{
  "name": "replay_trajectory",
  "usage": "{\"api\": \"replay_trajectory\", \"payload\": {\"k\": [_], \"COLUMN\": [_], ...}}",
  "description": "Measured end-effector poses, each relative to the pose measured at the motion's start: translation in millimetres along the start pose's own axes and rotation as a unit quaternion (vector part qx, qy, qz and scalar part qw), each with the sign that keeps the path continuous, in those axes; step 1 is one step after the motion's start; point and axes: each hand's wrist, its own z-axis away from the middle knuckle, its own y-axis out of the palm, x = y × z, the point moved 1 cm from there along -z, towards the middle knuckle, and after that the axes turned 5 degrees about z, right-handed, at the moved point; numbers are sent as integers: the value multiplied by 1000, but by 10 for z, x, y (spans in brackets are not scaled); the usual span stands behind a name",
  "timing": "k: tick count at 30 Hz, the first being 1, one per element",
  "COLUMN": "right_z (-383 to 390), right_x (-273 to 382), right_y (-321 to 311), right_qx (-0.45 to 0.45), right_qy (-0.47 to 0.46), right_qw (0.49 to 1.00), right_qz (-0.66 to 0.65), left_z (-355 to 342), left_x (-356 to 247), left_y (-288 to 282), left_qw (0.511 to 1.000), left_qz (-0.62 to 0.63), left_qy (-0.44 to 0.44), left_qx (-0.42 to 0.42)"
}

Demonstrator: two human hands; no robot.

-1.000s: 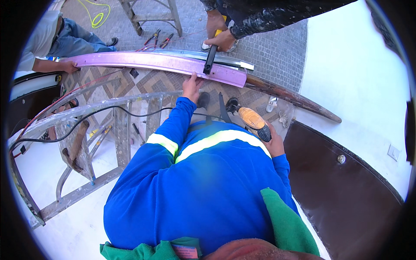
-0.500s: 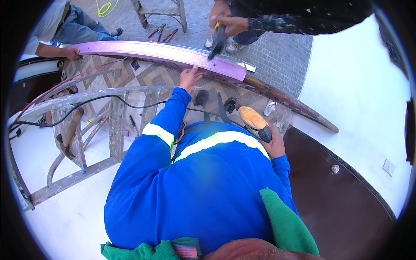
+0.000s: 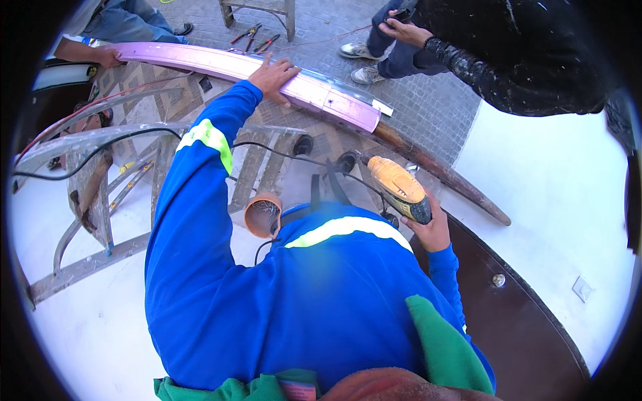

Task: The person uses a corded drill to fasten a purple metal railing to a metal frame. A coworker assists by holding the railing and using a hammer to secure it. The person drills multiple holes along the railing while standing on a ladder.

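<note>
My left hand (image 3: 274, 81) grips a long pink metal rail (image 3: 344, 105), fingers spread over its upper face and thumb down along the near side. Under the rail's right part runs a worn brown pole (image 3: 455, 187); a shiny metal strip (image 3: 380, 107) shows along the far side. My right hand (image 3: 428, 224) holds a yellow and black power tool (image 3: 394, 180) low at my right side, pointing forward. An orange cylindrical holder (image 3: 261, 216) with small metal pieces inside sits at my waist. A black cord (image 3: 100, 150) runs past my left arm.
A co-worker's hand (image 3: 107, 57) holds the rail's left end. Another co-worker's hand (image 3: 408, 32) holds a dark tool at upper right. A paint-spattered ladder (image 3: 107, 247) lies at left; a stool (image 3: 257, 8) and pliers (image 3: 251, 37) are beyond. A brown panel (image 3: 528, 327) stands at right.
My left hand has moved from the rail's near underside up onto its top, slightly leftward. The right co-worker has lifted the dark tool off the rail. The scene has shifted with the head.
</note>
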Motion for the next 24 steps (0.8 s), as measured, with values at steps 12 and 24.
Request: {"api": "replay_trajectory", "payload": {"k": [12,24], "right_z": [-352,-1530], "right_x": [503,874], "right_y": [373,488], "right_qx": [-26,0], "right_qy": [42,40], "right_qw": [997,999], "right_qz": [-61,-19], "left_z": [105,72], "left_x": [-97,-103], "left_y": [260,344], "left_qw": [993,985], "left_qz": [71,110], "left_qy": [9,7], "left_qx": [-93,-136]}}
